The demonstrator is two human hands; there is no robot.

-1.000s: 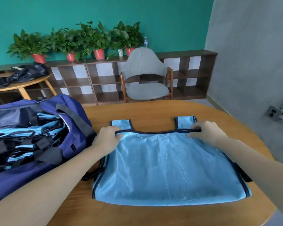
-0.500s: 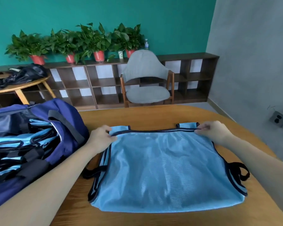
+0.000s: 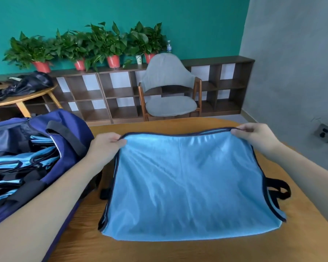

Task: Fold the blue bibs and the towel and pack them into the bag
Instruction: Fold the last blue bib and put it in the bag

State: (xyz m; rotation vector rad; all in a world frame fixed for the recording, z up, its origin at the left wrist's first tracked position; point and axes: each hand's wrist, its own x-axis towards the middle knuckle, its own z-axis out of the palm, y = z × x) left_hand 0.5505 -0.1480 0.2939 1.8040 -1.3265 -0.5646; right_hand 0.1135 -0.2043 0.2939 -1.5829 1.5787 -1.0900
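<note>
A light blue mesh bib with dark trim (image 3: 187,186) lies on the round wooden bench (image 3: 178,250), its far edge lifted: the left hand (image 3: 107,146) and right hand (image 3: 254,137) each pinch a far corner. The navy fabric bag (image 3: 68,129) at the left already holds several folded bibs. I see no towel, so this fold and its packing remain.
</note>
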